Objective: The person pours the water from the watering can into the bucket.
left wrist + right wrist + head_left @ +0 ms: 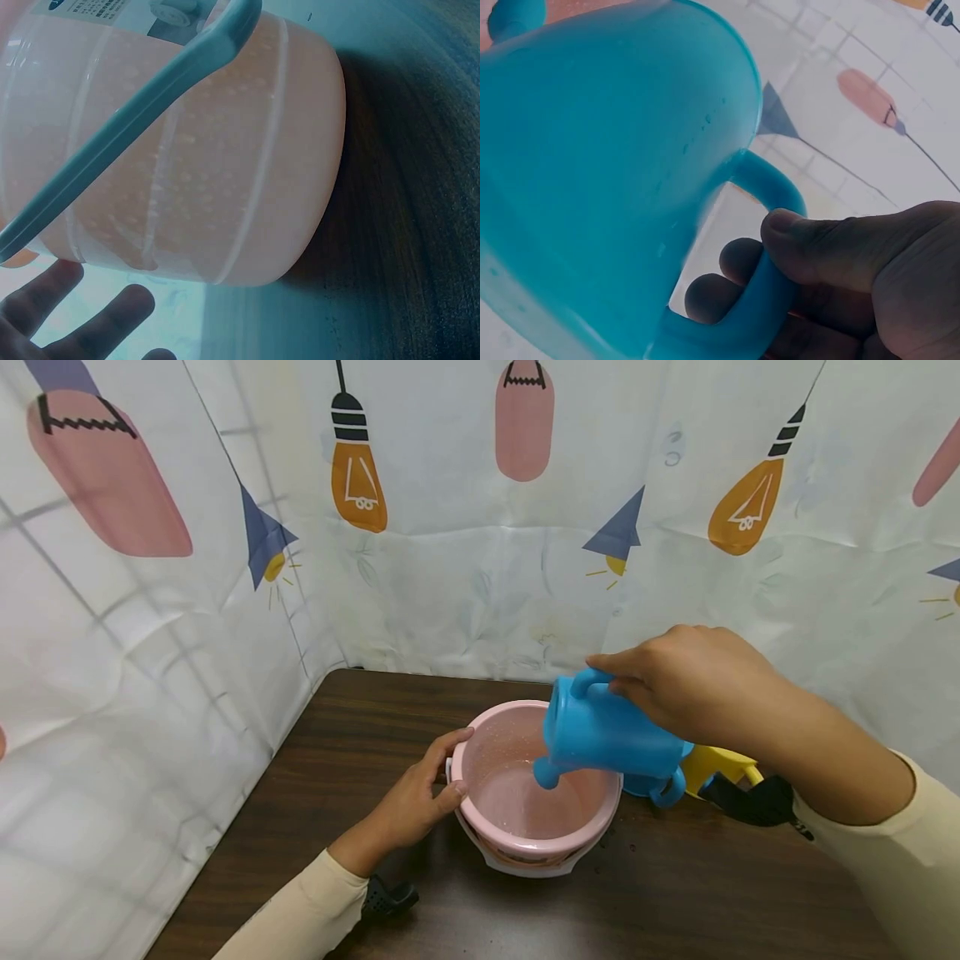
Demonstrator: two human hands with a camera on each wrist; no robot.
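A pink bucket stands on the table, with droplets on its inner wall. My left hand holds its left rim, thumb and a finger at the edge. In the left wrist view the other fingers extend by the bucket's side, below its pale carrying handle. My right hand grips the handle of a blue watering can. The can is tipped over the bucket, its mouth facing left and its spout pointing down inside the rim. No falling stream can be made out.
Behind the bucket's right side stand another blue vessel, partly hidden by the can, and a yellow one, partly hidden by my right arm. Water drops dot the dark wood table. A printed white curtain borders the table's back and left.
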